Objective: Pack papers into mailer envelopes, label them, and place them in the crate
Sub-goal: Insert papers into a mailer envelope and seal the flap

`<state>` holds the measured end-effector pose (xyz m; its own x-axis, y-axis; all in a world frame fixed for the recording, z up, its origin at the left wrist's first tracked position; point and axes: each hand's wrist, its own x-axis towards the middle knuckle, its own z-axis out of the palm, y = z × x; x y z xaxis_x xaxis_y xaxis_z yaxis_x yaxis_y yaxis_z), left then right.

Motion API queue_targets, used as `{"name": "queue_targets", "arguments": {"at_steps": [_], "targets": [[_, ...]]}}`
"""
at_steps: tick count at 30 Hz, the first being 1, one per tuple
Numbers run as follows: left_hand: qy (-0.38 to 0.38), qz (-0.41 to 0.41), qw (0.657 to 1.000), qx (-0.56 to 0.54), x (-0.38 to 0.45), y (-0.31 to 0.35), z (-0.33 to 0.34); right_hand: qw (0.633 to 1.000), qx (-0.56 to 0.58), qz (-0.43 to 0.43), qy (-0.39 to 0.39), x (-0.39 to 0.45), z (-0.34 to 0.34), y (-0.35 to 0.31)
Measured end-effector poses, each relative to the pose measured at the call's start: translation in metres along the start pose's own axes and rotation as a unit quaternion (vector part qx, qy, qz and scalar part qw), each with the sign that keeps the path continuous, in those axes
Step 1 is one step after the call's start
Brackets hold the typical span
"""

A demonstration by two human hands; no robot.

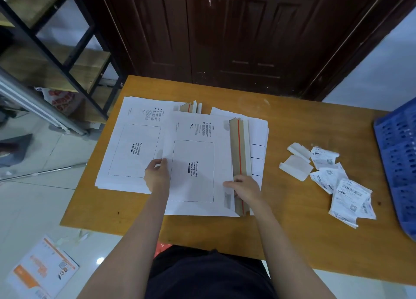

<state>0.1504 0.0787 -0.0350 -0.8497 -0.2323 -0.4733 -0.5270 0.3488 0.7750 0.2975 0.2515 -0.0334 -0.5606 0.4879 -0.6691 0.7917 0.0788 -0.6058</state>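
Note:
A white mailer envelope point(198, 154) with a printed waybill box lies in the middle of the wooden table point(292, 197), its brown flap point(239, 150) with a red strip open to the right. My left hand point(157, 175) grips the envelope's left edge. My right hand point(244, 189) holds the envelope at the flap's near end. Under the flap side lie white papers point(258, 139) with ruled lines. A stack of more mailer envelopes point(132, 145) lies to the left. Shipping labels point(346, 190) are heaped at the right. The blue crate point(398, 159) stands at the right edge.
Peeled backing pieces point(296, 161) lie next to the labels. A dark wooden door point(225, 33) stands behind the table. A metal shelf rack point(56, 51) is at the left. An orange and white printed envelope point(42, 269) lies on the tiled floor.

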Motion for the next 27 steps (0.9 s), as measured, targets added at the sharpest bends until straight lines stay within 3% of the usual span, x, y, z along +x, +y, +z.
{"name": "queue_targets", "arguments": {"at_steps": [3, 6, 9, 12, 15, 17, 19, 22, 24, 27], "targets": [[-0.014, -0.004, 1.0, 0.004, -0.004, 0.003, 0.0, 0.995, -0.085, -0.027, 0.041, -0.001, -0.002, -0.006], [-0.053, -0.012, 0.998, 0.026, -0.002, 0.003, 0.001, 1.0, -0.005, -0.006, 0.03, -0.001, -0.002, -0.011], [-0.085, -0.023, 0.996, 0.0, 0.001, 0.004, 0.002, 0.998, -0.008, 0.003, 0.069, -0.001, -0.004, -0.009], [-0.117, -0.051, 0.989, -0.075, 0.0, 0.006, 0.0, 0.98, 0.054, 0.024, 0.192, 0.0, -0.005, -0.004], [-0.143, -0.118, 0.97, -0.157, -0.004, 0.009, 0.0, 0.931, 0.1, 0.073, 0.345, 0.0, -0.01, 0.0], [-0.154, -0.157, 0.951, -0.219, -0.005, 0.008, 0.0, 0.903, 0.122, 0.092, 0.401, -0.002, -0.014, 0.002], [-0.168, -0.181, 0.928, -0.278, -0.011, 0.008, 0.001, 0.886, 0.228, 0.1, 0.391, -0.006, -0.019, 0.0], [-0.22, -0.204, 0.889, -0.346, -0.026, 0.011, 0.008, 0.865, 0.422, 0.055, 0.267, -0.011, -0.025, -0.006], [-0.264, -0.167, 0.872, -0.378, -0.039, 0.016, 0.015, 0.877, 0.452, 0.024, 0.161, -0.01, -0.025, -0.011], [-0.309, -0.13, 0.872, -0.357, -0.049, 0.015, 0.023, 0.884, 0.449, 0.022, 0.129, -0.006, -0.021, -0.016]]}}
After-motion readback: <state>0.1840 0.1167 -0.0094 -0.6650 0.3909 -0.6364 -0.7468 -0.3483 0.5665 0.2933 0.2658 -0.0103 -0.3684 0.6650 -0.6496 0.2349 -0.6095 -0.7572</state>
